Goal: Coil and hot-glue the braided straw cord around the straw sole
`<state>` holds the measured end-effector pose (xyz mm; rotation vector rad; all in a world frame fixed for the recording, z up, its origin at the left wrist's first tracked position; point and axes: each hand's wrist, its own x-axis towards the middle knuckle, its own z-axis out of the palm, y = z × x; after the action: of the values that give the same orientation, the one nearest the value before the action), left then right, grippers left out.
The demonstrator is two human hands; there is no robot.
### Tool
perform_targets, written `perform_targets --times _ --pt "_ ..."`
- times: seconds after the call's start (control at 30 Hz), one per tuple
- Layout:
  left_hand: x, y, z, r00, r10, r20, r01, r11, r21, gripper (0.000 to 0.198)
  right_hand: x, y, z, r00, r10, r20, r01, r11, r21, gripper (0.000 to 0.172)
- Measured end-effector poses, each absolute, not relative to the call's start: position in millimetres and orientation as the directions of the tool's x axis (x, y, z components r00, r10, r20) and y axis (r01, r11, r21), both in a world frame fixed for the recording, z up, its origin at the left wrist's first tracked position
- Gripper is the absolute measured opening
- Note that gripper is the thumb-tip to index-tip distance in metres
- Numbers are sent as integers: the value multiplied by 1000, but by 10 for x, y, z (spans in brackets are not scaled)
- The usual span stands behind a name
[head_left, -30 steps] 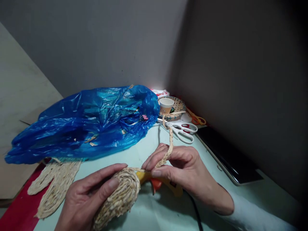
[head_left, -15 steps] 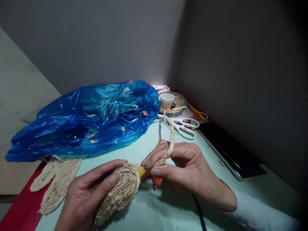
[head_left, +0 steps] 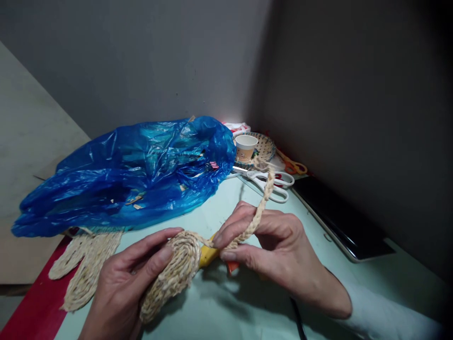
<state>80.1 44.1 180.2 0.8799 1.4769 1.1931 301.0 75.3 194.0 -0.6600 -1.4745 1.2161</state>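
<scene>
My left hand is closed around the side of a coiled piece of braided straw, thumb on its face and fingers along the upper edge. From the top of the coil a strand of straw braid runs to my right hand, pinched between thumb and fingers there. Its loose end arches up past the hand toward the scissors. Partly hidden behind my right hand is a yellow tool with an orange part; its kind is unclear.
A blue plastic bag spreads across the back left, and a straw woven piece lies at its front on red material. White scissors, a paper cup, a basket and orange scissors sit behind. A dark-screened tablet lies right.
My right hand has shifted slightly right, and the loose braid has swung right with it. More strand shows between coil and fingers. My left hand keeps its hold on the coil.
</scene>
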Motion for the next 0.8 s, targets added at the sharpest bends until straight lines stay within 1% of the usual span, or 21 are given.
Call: perform_targets --times 0.2,0.4,0.47,0.6,0.7,0.8 --pt "902 415 1849 -320 915 -246 -56 241 969 30 2997 743 1929 -279 877 392 -206 344 -916 18" --pt "829 442 1805 -263 908 -326 -100 310 945 37 2979 724 1889 -284 810 514 -144 494 -858 13" --pt "868 426 1839 -282 902 -326 -113 306 945 34 2976 721 1881 -293 792 535 -111 527 -842 10" --pt "972 391 1928 -297 892 -341 -118 320 940 26 2965 722 1870 -292 747 597 -87 601 -795 12" --pt "1003 384 1959 -285 891 -353 -125 331 935 24 2952 722 1853 -283 719 635 -62 647 -760 14" --pt "999 389 1949 -283 889 -360 -151 330 932 24 2937 719 1830 -281 695 662 -37 681 -731 12"
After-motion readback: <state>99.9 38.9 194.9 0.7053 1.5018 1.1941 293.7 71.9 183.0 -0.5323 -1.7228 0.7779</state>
